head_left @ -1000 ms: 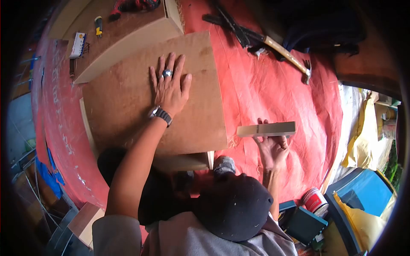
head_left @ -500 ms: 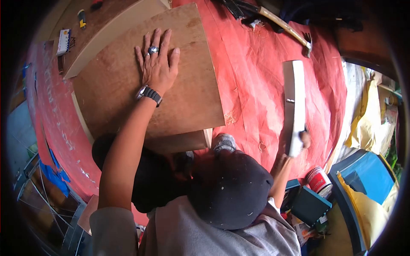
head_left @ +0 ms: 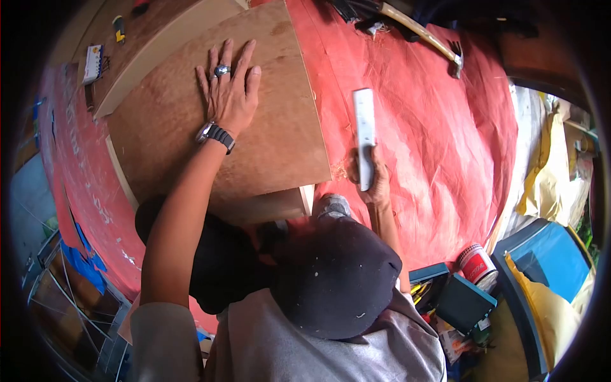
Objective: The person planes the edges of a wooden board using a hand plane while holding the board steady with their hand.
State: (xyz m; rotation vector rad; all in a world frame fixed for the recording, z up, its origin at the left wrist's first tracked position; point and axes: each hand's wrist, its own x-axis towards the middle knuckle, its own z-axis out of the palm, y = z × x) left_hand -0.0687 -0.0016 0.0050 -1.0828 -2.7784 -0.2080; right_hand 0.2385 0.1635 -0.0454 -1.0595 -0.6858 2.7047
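Observation:
My left hand lies flat with spread fingers on the upper face of a brown wooden panel, which tops a box-like wooden piece. It wears a ring and a black-strapped watch. To the right of the panel, my right hand is closed around the lower part of a long, narrow white strip. The strip points away from me, above the red sheet, apart from the panel. Its exact kind cannot be made out.
A red sheet covers the floor. A claw hammer lies at the far right. A yellow-and-black tool and a small box are at the far left. A red-and-white can and dark cases stand at the near right.
My right hand has brought the white strip leftward from the right side, closer to the panel, and the strip now looks shorter. My left hand has stayed flat on the panel.

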